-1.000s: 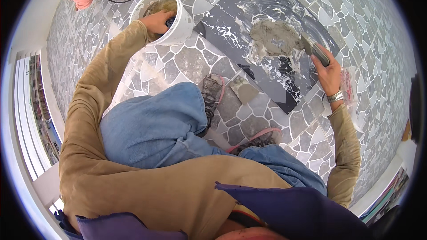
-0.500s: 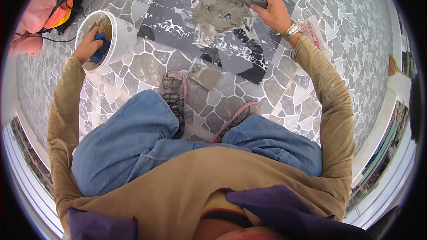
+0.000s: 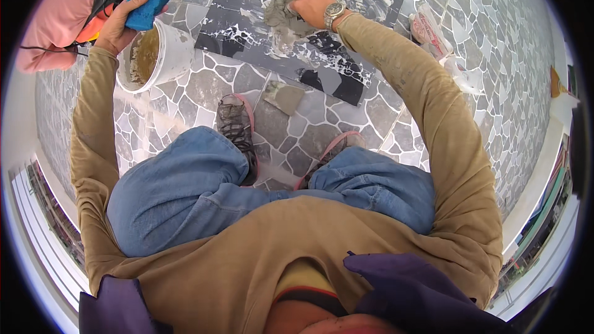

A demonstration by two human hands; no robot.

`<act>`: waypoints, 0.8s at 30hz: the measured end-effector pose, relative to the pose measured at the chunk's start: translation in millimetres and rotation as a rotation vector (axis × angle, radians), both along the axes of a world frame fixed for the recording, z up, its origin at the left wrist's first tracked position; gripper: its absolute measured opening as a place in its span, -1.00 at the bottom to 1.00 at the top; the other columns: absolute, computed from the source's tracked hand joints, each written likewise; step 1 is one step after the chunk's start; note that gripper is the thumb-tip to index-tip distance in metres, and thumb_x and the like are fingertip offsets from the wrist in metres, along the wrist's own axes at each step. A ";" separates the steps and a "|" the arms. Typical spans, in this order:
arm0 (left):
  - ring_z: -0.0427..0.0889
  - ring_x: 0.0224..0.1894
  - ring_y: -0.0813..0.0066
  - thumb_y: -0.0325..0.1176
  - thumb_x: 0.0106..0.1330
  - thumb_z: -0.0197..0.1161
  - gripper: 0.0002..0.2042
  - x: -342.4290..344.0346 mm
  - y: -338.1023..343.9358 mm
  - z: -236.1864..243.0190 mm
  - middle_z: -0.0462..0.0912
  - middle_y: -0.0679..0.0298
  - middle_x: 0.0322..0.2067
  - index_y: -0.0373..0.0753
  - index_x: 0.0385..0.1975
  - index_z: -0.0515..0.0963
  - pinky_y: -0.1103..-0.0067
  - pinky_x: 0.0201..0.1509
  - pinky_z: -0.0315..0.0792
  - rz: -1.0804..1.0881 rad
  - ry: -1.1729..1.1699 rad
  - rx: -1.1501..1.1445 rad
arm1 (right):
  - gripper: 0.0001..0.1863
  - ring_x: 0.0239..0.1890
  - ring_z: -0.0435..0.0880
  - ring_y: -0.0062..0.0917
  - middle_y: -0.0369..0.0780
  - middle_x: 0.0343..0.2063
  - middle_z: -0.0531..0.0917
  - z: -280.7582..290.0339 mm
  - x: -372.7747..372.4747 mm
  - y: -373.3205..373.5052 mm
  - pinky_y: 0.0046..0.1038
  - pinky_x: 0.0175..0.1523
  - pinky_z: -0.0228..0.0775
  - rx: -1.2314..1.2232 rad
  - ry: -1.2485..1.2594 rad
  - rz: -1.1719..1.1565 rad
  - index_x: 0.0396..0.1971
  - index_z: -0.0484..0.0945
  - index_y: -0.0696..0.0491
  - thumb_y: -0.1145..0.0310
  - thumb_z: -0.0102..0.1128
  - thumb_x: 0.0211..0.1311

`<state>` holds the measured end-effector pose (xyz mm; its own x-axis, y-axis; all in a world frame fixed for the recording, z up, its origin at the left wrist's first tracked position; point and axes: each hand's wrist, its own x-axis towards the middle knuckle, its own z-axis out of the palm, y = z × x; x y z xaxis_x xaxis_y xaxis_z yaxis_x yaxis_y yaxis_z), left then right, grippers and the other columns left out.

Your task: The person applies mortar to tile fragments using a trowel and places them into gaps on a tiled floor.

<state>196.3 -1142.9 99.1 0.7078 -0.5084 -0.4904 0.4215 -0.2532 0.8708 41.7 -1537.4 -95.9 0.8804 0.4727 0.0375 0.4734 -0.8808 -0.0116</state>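
A blue sponge (image 3: 149,8) is gripped in my left hand (image 3: 119,23), raised just above the far rim of a white bucket (image 3: 176,49). Murky brownish water (image 3: 146,54) shows inside the bucket. My right hand (image 3: 313,8), with a metal watch at its wrist, is closed around a trowel that the hand mostly covers. It is at the right side of a heap of wet grey mortar (image 3: 281,25). Beneath the heap lies a dark board (image 3: 247,55) smeared with grey and white.
A small square tile piece (image 3: 284,97) lies between my shoes (image 3: 237,127) and the board. Right of the board are a crumpled printed bag (image 3: 428,31) and white plastic (image 3: 464,75). Pink fabric (image 3: 65,15) and a black cable lie beyond the bucket. Stone-patterned tiles (image 3: 213,86) cover the floor.
My left hand has lifted the sponge up out of the bucket. My right hand has swung left with the trowel into the mortar, whose heap is now narrower and pushed leftward.
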 end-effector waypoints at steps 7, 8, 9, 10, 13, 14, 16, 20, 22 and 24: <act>0.72 -0.14 0.35 -0.34 0.24 0.45 -0.46 -25.9 -198.8 -105.9 0.64 0.08 -0.10 -0.35 0.16 0.37 0.50 -0.07 0.62 -0.483 -0.032 0.061 | -0.50 -0.02 0.61 -0.26 -0.22 -0.21 0.75 44.1 -65.8 -41.6 -0.23 0.01 0.58 0.311 0.135 -0.404 0.03 0.68 -0.20 0.45 0.21 0.02; 0.71 -0.14 0.35 -0.37 0.24 0.44 -0.47 -31.5 -220.6 -120.6 0.64 0.08 -0.09 -0.34 0.17 0.37 0.50 -0.07 0.62 -0.541 -0.074 0.100 | -0.45 -0.02 0.60 -0.25 -0.23 -0.20 0.75 50.5 -75.2 -52.1 -0.23 0.03 0.57 0.322 0.093 -0.460 0.07 0.66 -0.24 0.48 0.17 0.01; 0.71 -0.14 0.35 -0.40 0.24 0.42 -0.47 -35.1 -240.8 -131.2 0.64 0.08 -0.07 -0.34 0.18 0.38 0.49 -0.07 0.62 -0.596 -0.123 0.141 | -0.45 -0.02 0.60 -0.25 -0.23 -0.20 0.75 51.5 -84.8 -61.5 -0.23 0.03 0.57 0.302 0.109 -0.469 0.07 0.66 -0.24 0.48 0.17 0.01; 0.71 -0.14 0.35 -0.40 0.24 0.42 -0.47 -32.4 -256.4 -144.6 0.64 0.08 -0.07 -0.34 0.18 0.38 0.49 -0.07 0.62 -0.590 -0.126 0.130 | -0.45 -0.01 0.60 -0.25 -0.23 -0.19 0.75 55.7 -84.3 -69.9 -0.22 0.03 0.57 0.290 0.103 -0.506 0.08 0.66 -0.23 0.48 0.17 0.01; 0.70 -0.13 0.34 -0.43 0.26 0.38 -0.50 -29.8 -269.5 -175.5 0.64 0.10 -0.06 -0.32 0.18 0.41 0.47 -0.08 0.62 -0.516 -0.520 0.230 | -0.39 -0.03 0.60 -0.21 -0.20 -0.15 0.73 47.6 -77.2 -81.0 -0.24 0.05 0.55 0.261 0.086 -0.510 0.13 0.60 -0.17 0.54 0.11 -0.02; 0.70 -0.13 0.35 -0.40 0.25 0.39 -0.50 -31.9 -268.2 -177.5 0.64 0.13 -0.05 -0.30 0.18 0.43 0.47 -0.08 0.61 -0.522 -0.678 0.275 | -0.39 -0.01 0.59 -0.22 -0.21 -0.11 0.72 41.2 -75.6 -80.4 -0.24 0.06 0.55 0.242 0.104 -0.525 0.15 0.58 -0.15 0.54 0.14 -0.02; 0.69 -0.13 0.37 -0.36 0.25 0.40 -0.51 -33.3 -256.0 -168.0 0.64 0.15 -0.05 -0.29 0.18 0.45 0.47 -0.08 0.61 -0.510 -0.839 0.326 | -0.38 0.00 0.58 -0.22 -0.23 -0.08 0.72 32.5 -62.9 -75.3 -0.24 0.06 0.54 0.223 0.119 -0.525 0.16 0.57 -0.12 0.54 0.16 -0.02; 0.64 -0.24 0.30 -0.33 0.23 0.31 -0.61 -55.3 -211.9 -81.3 0.61 0.18 -0.34 -0.22 0.07 0.50 0.45 -0.20 0.55 -0.182 -0.885 0.241 | -0.41 0.07 0.55 -0.26 -0.27 -0.01 0.68 8.1 -41.3 -61.9 -0.23 0.05 0.56 0.048 0.040 -0.336 0.13 0.54 -0.05 0.53 0.25 -0.02; 0.65 -0.07 0.22 -0.32 0.19 0.38 -0.50 -41.4 -158.5 -46.8 0.65 0.10 -0.18 -0.11 0.18 0.48 0.42 0.02 0.55 0.056 -0.847 0.329 | -0.42 0.09 0.54 -0.27 -0.29 0.01 0.67 9.3 -29.3 -45.9 -0.23 0.04 0.56 -0.041 0.076 -0.290 0.11 0.53 -0.04 0.53 0.28 -0.02; 0.64 -0.09 0.45 -0.16 0.21 0.47 -0.41 -4.2 -74.6 -45.3 0.61 0.10 -0.07 -0.30 0.18 0.46 0.56 -0.08 0.59 0.142 -1.053 0.364 | -0.64 0.06 0.59 -0.24 -0.23 -0.16 0.71 20.8 -32.3 -42.2 -0.19 0.01 0.59 -0.017 0.181 -0.234 -0.12 0.61 -0.02 0.46 0.30 0.00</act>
